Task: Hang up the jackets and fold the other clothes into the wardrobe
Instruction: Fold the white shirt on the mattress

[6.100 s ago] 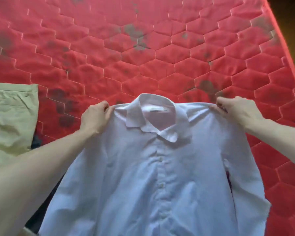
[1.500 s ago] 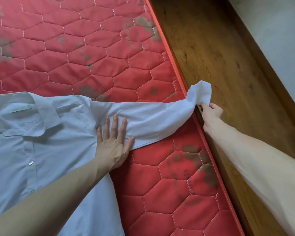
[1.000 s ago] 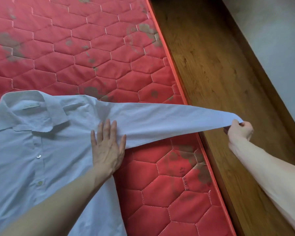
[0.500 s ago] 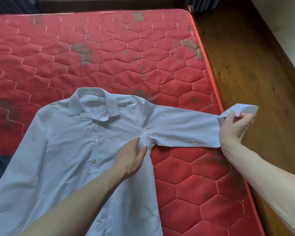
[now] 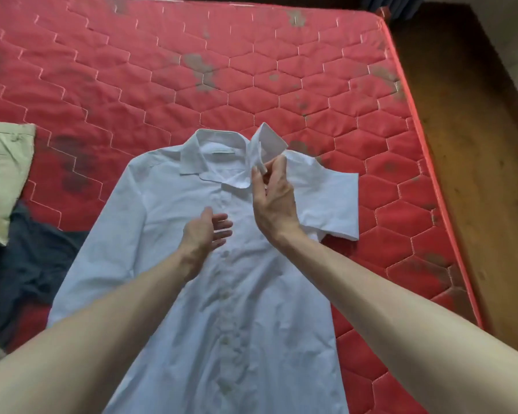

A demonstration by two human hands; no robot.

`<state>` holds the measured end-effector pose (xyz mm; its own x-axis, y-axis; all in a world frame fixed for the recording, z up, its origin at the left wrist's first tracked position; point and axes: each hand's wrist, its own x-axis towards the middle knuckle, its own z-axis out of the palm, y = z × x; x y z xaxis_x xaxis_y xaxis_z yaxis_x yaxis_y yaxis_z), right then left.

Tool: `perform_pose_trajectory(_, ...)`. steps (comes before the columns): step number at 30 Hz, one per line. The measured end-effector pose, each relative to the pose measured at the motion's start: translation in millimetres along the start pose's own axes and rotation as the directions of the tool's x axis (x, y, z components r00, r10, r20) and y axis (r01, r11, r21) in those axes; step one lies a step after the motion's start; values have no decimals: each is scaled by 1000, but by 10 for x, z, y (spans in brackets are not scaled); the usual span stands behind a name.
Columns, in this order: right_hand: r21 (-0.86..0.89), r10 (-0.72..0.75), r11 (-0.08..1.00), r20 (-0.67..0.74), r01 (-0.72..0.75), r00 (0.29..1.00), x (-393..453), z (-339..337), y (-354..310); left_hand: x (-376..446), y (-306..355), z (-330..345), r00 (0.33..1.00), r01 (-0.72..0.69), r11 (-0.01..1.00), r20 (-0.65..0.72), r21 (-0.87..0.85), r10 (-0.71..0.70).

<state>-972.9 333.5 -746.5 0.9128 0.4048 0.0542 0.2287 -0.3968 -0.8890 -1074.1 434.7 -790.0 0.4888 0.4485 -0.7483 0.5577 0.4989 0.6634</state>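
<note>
khaki trousers [image 5: 0, 171] and a dark garment [image 5: 27, 258] lie at the mattress's [image 5: 132, 70] left edge. the white shirt [image 5: 168, 234] lies flat, buttons up, collar pointing away, long axis running toward the person. the left hand [image 5: 205, 231] hovers loose above it; the right hand [image 5: 274, 201] pinches the folded-in sleeve's cuff [image 5: 266, 144].

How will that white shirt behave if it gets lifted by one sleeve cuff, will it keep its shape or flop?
Probably flop: the shirt is thin and creased on the mattress, and its sleeve already doubles back where the right hand pinches the cuff. It looks light, since a fingertip pinch carries the sleeve. The collar seems stiffer and holds its shape.
</note>
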Motion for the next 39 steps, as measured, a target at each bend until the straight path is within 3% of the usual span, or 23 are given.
perform_pose_trajectory(3,-156,-60,985,128,80,990,-224,527,-68,-43,165,-503,1000,9,985,-18,-174,-12)
perform_pose_trajectory(8,-495,-178,814,286,305,941,-472,1008,-84,36,376,-1129,999,-38,999,33,5,38)
perform_pose_trajectory(12,-524,-245,716,430,461,869,-558,1261,-176,169,439,-1317,987,-99,984,138,145,79)
perform_pose_trajectory(14,-482,-288,705,476,521,831,-657,1376,-239,229,421,-1362,987,-133,975,114,179,114)
perform_pose_trajectory(16,-478,-309,697,474,535,825,-710,1445,-266,295,420,-1440,991,-120,980,80,158,108)
perform_pose_trajectory(18,-481,-298,693,487,537,821,-737,1480,-283,328,432,-1541,991,-55,995,130,85,44)
perform_pose_trajectory(20,-465,-288,711,491,527,822,-760,1501,-295,351,448,-1601,986,-18,992,167,124,-3)
perform_pose_trajectory(23,-472,-288,721,463,508,838,-724,1546,-319,405,439,-1617,988,-115,965,123,236,88)
perform_pose_trajectory(26,-506,-170,749,476,427,863,-637,1621,-308,467,448,-1643,989,-140,972,76,190,127)
perform_pose_trajectory(33,-577,-168,635,546,514,821,-340,1749,-201,638,491,-1749,989,-115,993,100,42,110)
perform_pose_trajectory(37,-608,-137,598,565,523,814,-166,1931,-65,766,549,-1758,991,-134,991,-15,-15,133)
perform_pose_trajectory(39,-584,-97,662,555,470,826,-97,2033,21,831,505,-1818,964,-221,969,-123,114,234)
